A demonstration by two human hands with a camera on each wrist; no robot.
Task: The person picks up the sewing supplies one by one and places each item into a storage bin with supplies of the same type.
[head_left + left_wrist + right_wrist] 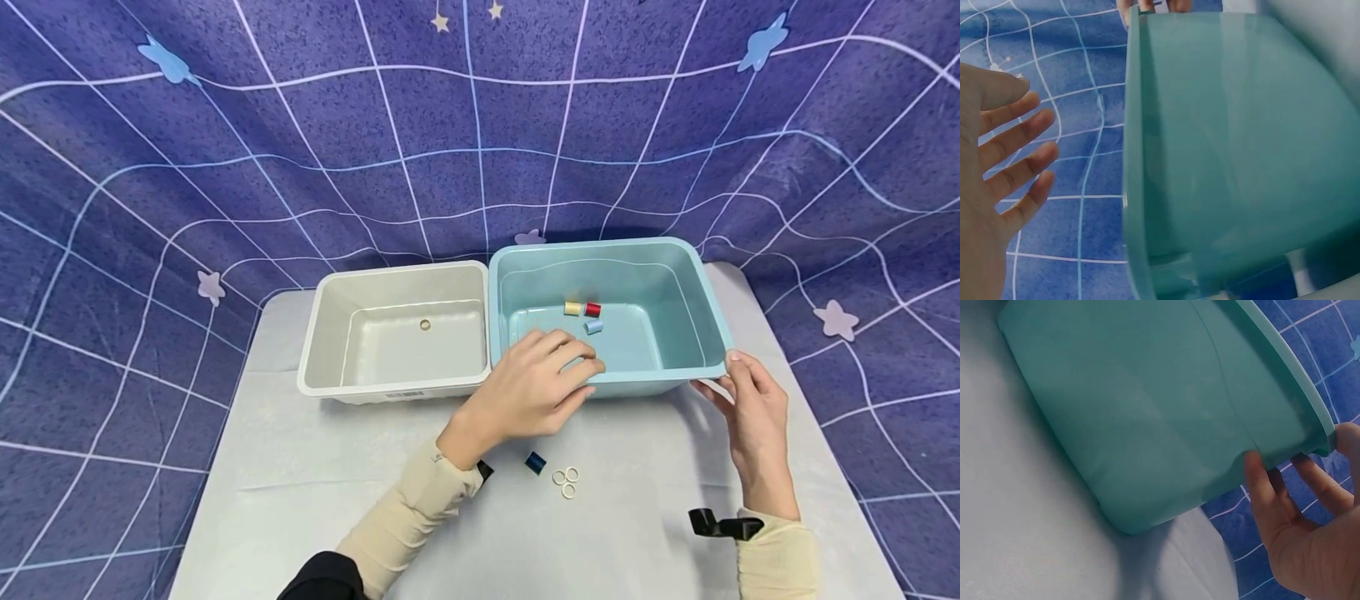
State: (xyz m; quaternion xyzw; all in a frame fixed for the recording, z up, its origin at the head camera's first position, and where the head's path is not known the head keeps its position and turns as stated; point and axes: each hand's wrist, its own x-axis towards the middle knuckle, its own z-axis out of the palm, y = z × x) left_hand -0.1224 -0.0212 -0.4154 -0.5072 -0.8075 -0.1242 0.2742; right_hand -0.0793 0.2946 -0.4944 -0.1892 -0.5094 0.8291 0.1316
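Note:
My left hand (536, 379) hangs over the front rim of the light blue plastic bin (660, 375), fingers loosely bent and nothing between them. In the left wrist view its fingers (1032, 162) are spread beside the bin's wall. My right hand (759, 408) holds the bin's front right corner, thumb at the rim and fingers (1259, 481) against the wall below. Inside the bin lie three small thread spools: a yellow spool (572, 308), a red spool (592, 309) and a light blue spool (593, 327).
A white bin (390, 391) stands against the blue one's left side, with one small ring (425, 324) inside. On the table (630, 525) in front lie a dark blue spool (536, 462) and three pale rings (568, 491). A patterned purple cloth (420, 183) rises behind.

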